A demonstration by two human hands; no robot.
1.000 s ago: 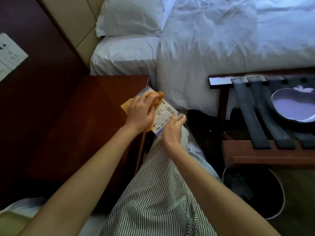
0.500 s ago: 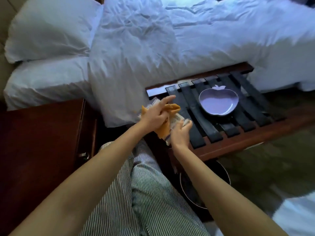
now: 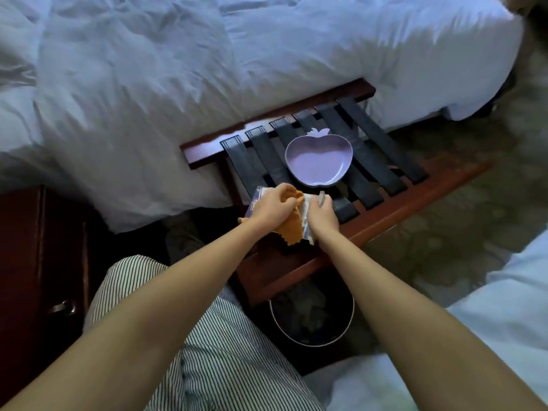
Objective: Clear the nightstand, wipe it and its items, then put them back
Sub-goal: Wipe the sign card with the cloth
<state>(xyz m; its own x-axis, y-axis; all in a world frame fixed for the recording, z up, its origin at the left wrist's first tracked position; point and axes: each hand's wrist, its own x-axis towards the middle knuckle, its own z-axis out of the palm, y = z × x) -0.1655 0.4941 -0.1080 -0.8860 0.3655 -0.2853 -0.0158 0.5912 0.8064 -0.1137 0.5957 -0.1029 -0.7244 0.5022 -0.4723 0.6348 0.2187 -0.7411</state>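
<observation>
**Packet wiped over the luggage rack**

Both hands have drifted further from the nightstand (image 3: 32, 262), which now sits at 8 o'clock on the edge of view. They hover above the near-left straps of the luggage rack (image 3: 415, 200), beside the bed (image 3: 148, 84).

The left hand (image 3: 271, 207) is clenched round the orange cloth (image 3: 292, 234) and presses it onto the printed packet (image 3: 257, 197). The right hand (image 3: 323, 216) pinches the packet's right edge, fingers curled over it. A purple apple-shaped dish (image 3: 318, 161) rests on the straps at 12 o'clock, just beyond the knuckles.

With only one edge gripped, a hard stroke of the cloth could likely twist the packet free. It would then slip between the straps or fall toward the open bin (image 3: 314, 346) at 6 o'clock. A stroke pushed too far forward might also nudge the dish.

Both forearms reach forward and converge, so the hands end up close together. The left palm faces down onto the packet, and the right wrist runs nearly straight.
</observation>
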